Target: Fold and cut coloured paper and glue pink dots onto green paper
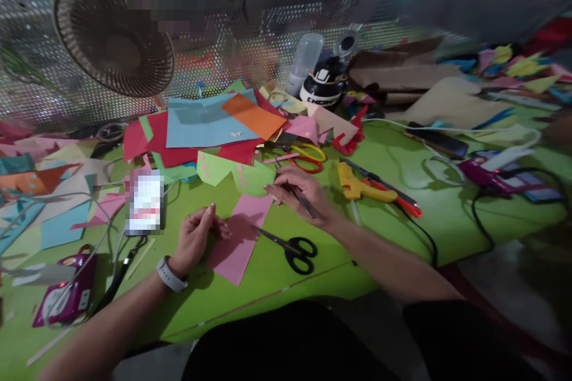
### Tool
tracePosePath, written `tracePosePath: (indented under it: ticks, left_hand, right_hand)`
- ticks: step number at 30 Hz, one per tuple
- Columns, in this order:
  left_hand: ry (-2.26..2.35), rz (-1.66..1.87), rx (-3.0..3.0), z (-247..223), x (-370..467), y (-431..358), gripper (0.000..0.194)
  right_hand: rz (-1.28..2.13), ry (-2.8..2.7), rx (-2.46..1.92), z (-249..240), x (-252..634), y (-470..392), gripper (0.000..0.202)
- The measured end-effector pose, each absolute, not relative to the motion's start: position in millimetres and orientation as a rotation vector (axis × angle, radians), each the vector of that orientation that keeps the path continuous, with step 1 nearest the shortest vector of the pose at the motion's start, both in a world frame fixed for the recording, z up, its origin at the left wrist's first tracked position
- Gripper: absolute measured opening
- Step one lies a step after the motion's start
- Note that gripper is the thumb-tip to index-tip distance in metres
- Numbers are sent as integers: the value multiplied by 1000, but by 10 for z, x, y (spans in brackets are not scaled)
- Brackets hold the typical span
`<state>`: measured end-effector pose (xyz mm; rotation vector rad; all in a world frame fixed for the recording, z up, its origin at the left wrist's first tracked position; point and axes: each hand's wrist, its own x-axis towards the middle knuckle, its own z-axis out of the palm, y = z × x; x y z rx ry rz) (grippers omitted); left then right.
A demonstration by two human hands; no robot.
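My left hand is over the left edge of a pink paper strip, its fingers loosely curled, thumb apart from them, and nothing visible between them. My right hand grips dark metal tweezers, beside the right end of a light green paper cutout dotted with small pink pieces. Black-handled scissors lie on the green table, their tip over the pink paper.
A phone stands left of my hands. Blue paper and an orange piece lie behind. On the right are a yellow glue gun and a purple device. A fan is at back left.
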<state>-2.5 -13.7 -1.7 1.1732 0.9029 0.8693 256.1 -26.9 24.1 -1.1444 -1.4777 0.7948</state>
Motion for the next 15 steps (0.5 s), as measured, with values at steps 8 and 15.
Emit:
tracePosePath:
  ticks: [8,15]
  left_hand:
    - [904,895,1173,20,-6,-114,40]
    - [882,882,1085,-13,-3,-116,50]
  right_hand:
    - [672,-1264,-1135,395,2847,-82,38]
    - [451,-1140,-1236,571,3280,272,40]
